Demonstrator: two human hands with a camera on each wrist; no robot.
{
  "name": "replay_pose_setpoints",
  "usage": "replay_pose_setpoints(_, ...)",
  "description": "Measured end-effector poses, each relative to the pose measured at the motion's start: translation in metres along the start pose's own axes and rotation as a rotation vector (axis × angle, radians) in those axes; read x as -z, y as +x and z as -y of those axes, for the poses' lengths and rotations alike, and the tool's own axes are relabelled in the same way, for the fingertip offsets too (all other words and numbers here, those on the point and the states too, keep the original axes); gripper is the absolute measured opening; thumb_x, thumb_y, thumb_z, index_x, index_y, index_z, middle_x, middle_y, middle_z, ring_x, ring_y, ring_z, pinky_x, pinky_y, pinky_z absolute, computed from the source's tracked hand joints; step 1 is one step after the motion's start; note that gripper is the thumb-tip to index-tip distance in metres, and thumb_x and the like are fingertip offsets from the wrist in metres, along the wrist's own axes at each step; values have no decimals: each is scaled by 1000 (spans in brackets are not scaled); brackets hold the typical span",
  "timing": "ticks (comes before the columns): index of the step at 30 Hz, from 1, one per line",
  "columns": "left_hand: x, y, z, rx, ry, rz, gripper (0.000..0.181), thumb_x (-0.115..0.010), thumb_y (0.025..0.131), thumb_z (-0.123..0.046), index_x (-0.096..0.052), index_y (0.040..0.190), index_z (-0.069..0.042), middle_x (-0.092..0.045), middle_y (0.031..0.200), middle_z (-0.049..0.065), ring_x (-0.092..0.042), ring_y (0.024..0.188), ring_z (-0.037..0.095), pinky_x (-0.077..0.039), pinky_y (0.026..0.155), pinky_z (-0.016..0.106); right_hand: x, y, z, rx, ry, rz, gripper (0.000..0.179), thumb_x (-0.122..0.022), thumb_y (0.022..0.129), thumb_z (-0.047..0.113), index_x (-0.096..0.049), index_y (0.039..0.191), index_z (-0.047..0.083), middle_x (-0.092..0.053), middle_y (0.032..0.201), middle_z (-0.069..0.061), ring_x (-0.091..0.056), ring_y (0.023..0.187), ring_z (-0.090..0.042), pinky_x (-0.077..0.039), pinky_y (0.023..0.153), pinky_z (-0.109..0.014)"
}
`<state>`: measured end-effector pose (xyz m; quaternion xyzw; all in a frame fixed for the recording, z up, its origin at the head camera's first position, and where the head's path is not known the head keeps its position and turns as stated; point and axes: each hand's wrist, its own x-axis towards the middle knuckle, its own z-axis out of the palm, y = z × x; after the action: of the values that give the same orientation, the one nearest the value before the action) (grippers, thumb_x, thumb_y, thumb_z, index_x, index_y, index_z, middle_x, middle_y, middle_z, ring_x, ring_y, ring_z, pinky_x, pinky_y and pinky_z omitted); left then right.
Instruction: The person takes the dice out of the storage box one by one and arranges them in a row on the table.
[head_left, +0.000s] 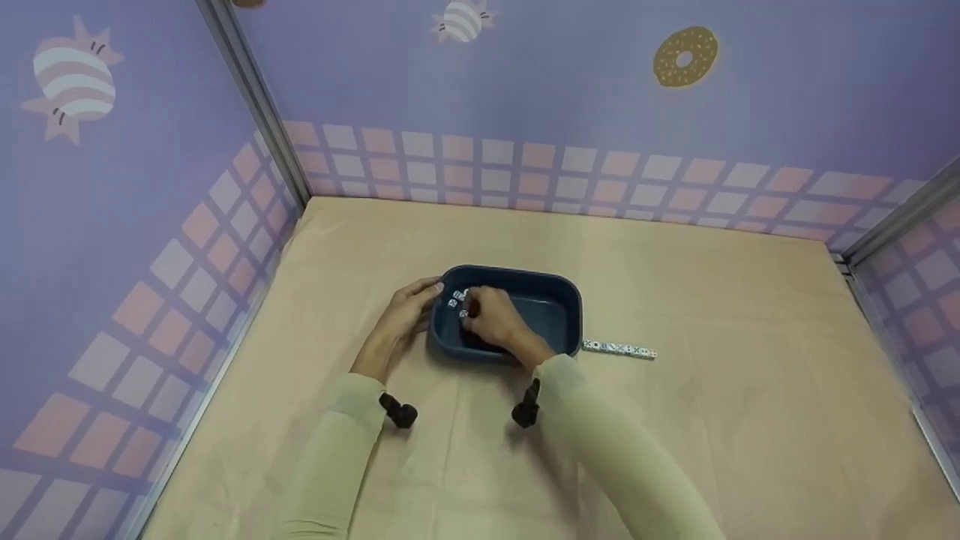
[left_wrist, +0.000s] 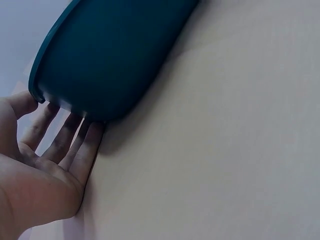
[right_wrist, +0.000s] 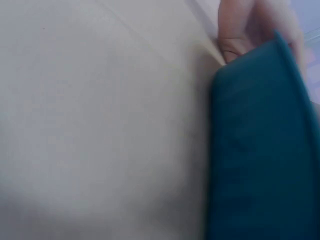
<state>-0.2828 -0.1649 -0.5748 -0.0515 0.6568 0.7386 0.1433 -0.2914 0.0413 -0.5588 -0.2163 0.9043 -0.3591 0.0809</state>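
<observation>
Grip on the left side holds the box: the left hand has its thumb over the rim and its fingers spread against the outer wall of the left end. On the right side the grip is narrow, with the right hand reaching down inside the box, its fingers bent among loose dice. Whether it has a die pinched cannot be told, since the fingers hide the spot and the right wrist view shows mainly the box's outer wall. Those loose dice lie toward the left end of the box; on the desk, just beside the box's near right corner, a straight row of dice runs out to the right. The step in hand looks like singling out a die from the box while the other hand steadies it. The next move seems to call for a firm pinch on one small cube without stirring its neighbours, then a lift high enough to clear the rim, with the left hand keeping the box from sliding.
</observation>
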Motion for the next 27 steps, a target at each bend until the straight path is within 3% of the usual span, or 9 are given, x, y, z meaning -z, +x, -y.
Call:
replay_pose_setpoints(6,-1,2,1,24,-5,-25,45,-67,107,-34,-63,147,-14,-67,140,14,-68,124,28,-59,94,35,35,-23,-2,140,63,34,10,-77,95,4,-73,103,6,-71,96,-4,-66,86,-16,-57,78,-33)
replay_pose_setpoints(10,-4,2,0,21,-10,-31,44,-67,107,-33,-64,146,-13,-67,140,14,-68,123,28,-59,94,35,69,-45,-10,253,28,-24,9,-77,96,8,-74,105,7,-71,97,-3,-67,85,-15,-58,76,-31)
replay_pose_setpoints(13,-4,0,-1,18,-7,-30,45,-68,107,-33,-63,146,-13,-67,140,13,-68,124,27,-59,95,35,94,-62,-21,286,11,-79,10,-77,97,7,-74,106,5,-72,99,-4,-67,84,-15,-58,75,-32)
replay_pose_setpoints(22,1,-2,2,34,10,-36,47,-69,106,-36,-62,148,-15,-66,141,11,-67,125,27,-58,95,34,151,-111,-76,196,-5,-150,11,-78,94,3,-73,103,4,-73,97,-5,-69,87,-21,-60,79,-46)
replay_pose_setpoints(27,-2,2,1,27,55,-48,48,-68,106,-37,-62,148,-15,-65,143,10,-65,127,26,-57,97,33,170,-140,-120,118,-45,-188,9,-78,94,1,-73,102,3,-74,95,-5,-70,86,-21,-59,77,-37)
